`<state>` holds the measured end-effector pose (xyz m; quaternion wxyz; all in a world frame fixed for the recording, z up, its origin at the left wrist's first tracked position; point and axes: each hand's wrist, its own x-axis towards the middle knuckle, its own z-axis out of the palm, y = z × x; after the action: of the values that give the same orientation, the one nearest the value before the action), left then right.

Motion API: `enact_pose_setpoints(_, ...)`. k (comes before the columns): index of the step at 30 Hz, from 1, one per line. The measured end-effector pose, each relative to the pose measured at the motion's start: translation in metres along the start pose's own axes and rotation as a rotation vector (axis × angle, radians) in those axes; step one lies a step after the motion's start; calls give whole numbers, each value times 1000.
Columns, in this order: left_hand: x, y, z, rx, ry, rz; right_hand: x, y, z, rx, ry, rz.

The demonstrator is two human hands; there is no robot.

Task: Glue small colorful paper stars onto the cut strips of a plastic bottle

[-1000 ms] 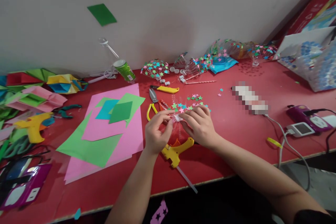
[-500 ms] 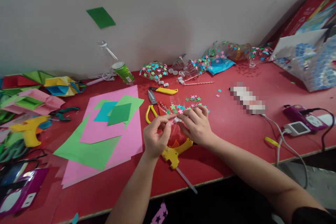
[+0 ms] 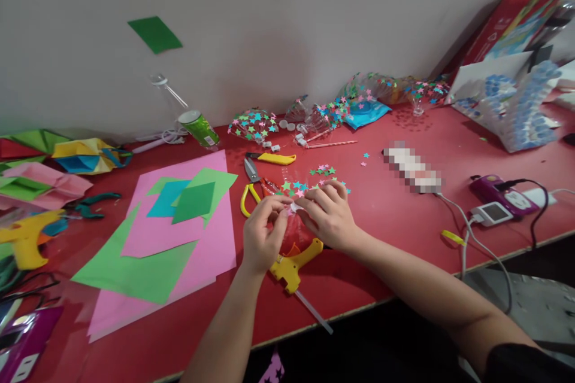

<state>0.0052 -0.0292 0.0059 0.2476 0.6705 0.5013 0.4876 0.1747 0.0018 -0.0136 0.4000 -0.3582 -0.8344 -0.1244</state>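
My left hand [image 3: 266,233] and my right hand [image 3: 330,215] meet over the red table, fingertips nearly touching. Between them is a small pink-and-white piece [image 3: 293,208], perhaps a paper star; its exact shape is partly covered by fingers. Both hands are closed in a pinch at it. Just beyond the fingers lie loose coloured paper stars [image 3: 300,188] with clear plastic among them. A yellow glue gun [image 3: 290,269] rests right below my hands, a glue stick poking from its back. Yellow-and-red-handled scissors [image 3: 251,182] lie to the left of the stars.
Pink and green paper sheets [image 3: 215,215] cover the table's left part. Behind the scissors is a yellow-handled cutter [image 3: 276,159]. Star-covered clear plastic pieces [image 3: 256,124] and a green can [image 3: 200,128] line the wall. Rightward lie a purple power strip [image 3: 503,197] and cables.
The view has shifted slightly, so table items appear a little further left. Both hands keep pinching the small piece in nearly the same pose.
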Motion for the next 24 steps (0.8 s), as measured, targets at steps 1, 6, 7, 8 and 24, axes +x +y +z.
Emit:
enact_pose_setpoints(1, 1, 0, 0, 13, 11, 32, 0, 0, 0, 0, 5, -4)
enact_pose_setpoints(6, 3, -1, 1, 27, 9, 67, 1, 0, -1, 0, 0, 3)
enact_pose_setpoints(7, 2, -2, 1, 6, -9, 33, 0, 0, -1, 3, 1, 2)
enact_pose_setpoints(8, 1, -2, 2, -19, -25, -6, 0, 1, -1, 3, 3, 0)
enact_pose_setpoints(24, 0, -4, 2, -138, -27, -158, 2, 2, 2, -55, -25, -20)
